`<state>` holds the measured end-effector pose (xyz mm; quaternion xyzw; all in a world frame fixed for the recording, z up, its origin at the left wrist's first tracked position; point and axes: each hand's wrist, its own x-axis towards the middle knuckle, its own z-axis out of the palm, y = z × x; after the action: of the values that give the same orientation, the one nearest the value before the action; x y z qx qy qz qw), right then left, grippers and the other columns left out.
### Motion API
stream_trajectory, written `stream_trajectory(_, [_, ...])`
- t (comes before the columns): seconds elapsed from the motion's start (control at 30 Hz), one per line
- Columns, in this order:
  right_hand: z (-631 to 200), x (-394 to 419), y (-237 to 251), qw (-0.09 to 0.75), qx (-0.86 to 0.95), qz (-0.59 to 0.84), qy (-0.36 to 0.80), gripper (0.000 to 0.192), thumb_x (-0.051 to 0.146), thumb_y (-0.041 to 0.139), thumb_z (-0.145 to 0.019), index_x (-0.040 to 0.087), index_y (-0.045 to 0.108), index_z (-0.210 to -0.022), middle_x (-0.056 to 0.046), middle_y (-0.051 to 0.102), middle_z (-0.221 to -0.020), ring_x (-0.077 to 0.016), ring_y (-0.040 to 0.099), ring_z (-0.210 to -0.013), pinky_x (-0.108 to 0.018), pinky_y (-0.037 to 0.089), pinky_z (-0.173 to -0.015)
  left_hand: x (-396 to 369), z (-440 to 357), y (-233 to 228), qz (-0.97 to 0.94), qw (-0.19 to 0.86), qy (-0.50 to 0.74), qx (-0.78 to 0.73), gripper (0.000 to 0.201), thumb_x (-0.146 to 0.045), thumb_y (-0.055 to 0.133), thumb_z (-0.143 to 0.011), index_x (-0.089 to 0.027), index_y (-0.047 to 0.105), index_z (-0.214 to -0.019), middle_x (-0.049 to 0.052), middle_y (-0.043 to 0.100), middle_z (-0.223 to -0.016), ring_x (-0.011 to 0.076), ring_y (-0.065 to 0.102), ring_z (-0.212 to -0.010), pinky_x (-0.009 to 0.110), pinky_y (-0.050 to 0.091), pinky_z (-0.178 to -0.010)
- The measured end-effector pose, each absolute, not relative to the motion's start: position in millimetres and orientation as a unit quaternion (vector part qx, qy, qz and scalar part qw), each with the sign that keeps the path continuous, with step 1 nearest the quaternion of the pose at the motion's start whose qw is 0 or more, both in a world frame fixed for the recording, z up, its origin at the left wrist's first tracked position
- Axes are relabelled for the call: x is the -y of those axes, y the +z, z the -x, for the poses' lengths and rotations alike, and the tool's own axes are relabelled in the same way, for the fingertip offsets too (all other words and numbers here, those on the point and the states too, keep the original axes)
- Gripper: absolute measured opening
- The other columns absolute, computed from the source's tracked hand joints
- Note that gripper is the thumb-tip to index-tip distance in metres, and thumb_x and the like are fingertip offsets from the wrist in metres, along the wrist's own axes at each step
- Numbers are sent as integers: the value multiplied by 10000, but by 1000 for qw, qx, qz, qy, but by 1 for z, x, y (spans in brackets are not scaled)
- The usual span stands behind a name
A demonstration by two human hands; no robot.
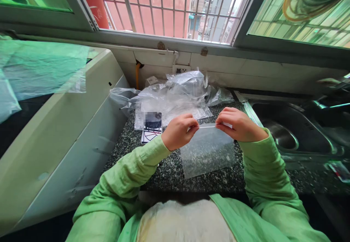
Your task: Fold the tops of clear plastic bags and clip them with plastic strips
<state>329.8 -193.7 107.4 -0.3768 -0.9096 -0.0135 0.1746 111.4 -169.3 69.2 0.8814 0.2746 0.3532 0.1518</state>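
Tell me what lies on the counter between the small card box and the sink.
In the head view, both hands, left and right, hold a clear zip bag between box and sink.

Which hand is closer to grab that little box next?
Probably the left hand. It pinches the clear bag's top edge right beside the small box; the right hand is farther, toward the sink.

We see light green sleeves (128,169) on both arms. The zip bag (207,154) is clear, faintly milky, letting the worktop (169,172) show through: black granite speckled white and grey. The bag pile (175,96) behind is clear with white glare. The small box (151,127) is white and dark with red lines. The sink (284,132) is dull steel grey.
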Motion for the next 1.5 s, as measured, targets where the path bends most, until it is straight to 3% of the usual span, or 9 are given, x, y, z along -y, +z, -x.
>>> stream_trajectory(0.4, [-325, 195, 106, 168, 915, 366, 25, 118, 232, 501, -801, 170, 549, -713, -24, 575, -654, -127, 466, -655, -262, 370, -636, 169, -114, 66, -888, 142, 346, -267, 125, -172, 510, -772, -132, 598, -693, 23, 550, -663, 97, 475, -603, 221, 407, -564])
stream_trajectory(0.8, [-316, 192, 100, 194, 909, 365, -57, 173, 222, 454, -829, 165, 526, -682, -27, 567, -644, -130, 459, -647, -269, 374, -638, 168, -109, 71, -884, 141, 357, -267, 128, -183, 512, -782, -129, 598, -703, 16, 536, -655, 89, 466, -587, 212, 399, -549])
stream_trajectory(1.5, [-337, 191, 108, 204, 891, 403, -53, 194, 247, 502, -800, 183, 582, -635, -10, 606, -629, -128, 499, -650, -278, 344, -635, 160, -97, 79, -874, 147, 371, -275, 112, -163, 529, -767, -125, 588, -680, 6, 512, -640, 73, 455, -563, 192, 382, -520])
